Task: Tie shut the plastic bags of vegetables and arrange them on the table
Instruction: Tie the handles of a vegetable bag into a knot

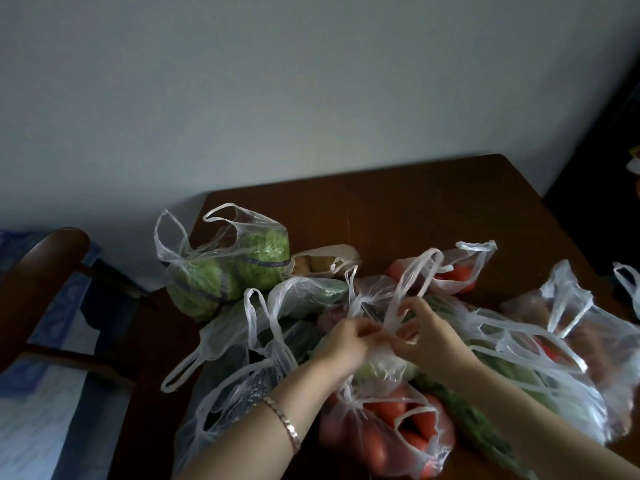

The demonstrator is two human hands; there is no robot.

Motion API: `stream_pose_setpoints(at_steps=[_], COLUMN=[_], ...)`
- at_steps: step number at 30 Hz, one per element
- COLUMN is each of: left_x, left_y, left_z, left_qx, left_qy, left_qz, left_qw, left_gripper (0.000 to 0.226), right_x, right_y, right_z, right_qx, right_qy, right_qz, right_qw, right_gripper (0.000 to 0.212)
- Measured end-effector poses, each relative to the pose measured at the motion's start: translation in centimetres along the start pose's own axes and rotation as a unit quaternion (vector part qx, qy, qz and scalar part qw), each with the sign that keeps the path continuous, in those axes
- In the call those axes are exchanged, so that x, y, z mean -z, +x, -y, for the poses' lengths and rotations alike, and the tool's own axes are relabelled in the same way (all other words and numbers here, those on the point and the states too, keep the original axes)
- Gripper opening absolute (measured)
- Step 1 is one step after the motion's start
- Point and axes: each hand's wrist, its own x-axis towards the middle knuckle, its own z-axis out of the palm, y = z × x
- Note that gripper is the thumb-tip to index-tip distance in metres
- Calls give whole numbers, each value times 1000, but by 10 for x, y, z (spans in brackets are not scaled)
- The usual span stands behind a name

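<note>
Left hand (341, 341) and right hand (427, 336) are each pinching a handle of the pale-green bag (381, 370), which is lying on the table (381, 202) toward its near edge, among other bags (225, 278). I am judging it best to be crossing the handles low and tightening evenly, sparing the thin film.
</note>
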Motion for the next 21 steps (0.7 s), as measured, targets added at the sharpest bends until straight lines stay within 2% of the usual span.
stream_pose_setpoints(at_steps=[3, 5, 8, 11, 13, 15, 19, 21], left_x=[5, 8, 8, 6, 6, 6, 5, 4], left_y=[-1, -3, -4, -4, -6, -7, -11, -13], left_z=[-4, -5, -5, -4, -6, -10, -13, -9], left_qx=[-1, 16, 72, 115, 117, 107, 59, 28], left_qy=[-57, -94, -210, -294, -265, -203, -100, -55], left_qz=[0, 7, 11, 10, 6, -11, -42, -55], left_qw=[998, 995, 975, 949, 957, 973, 992, 997], left_gripper=[10, 12, 17, 23, 22, 17, 12, 14], right_x=[-6, -9, -12, -13, -15, -18, -22, -23], right_y=[-2, -3, -2, 2, 6, 8, 10, 9], right_z=[-1, -4, -8, -13, -15, -17, -17, -11], right_qx=[33, 49, 160, 252, 269, 257, 213, 178], right_qy=[18, 8, -109, -239, -287, -305, -245, -174], right_qz=[-60, -80, -120, -86, -63, -51, -24, -30], right_qw=[997, 996, 974, 934, 917, 916, 946, 968], right_gripper=[39, 33, 20, 45, 56, 55, 21, 20])
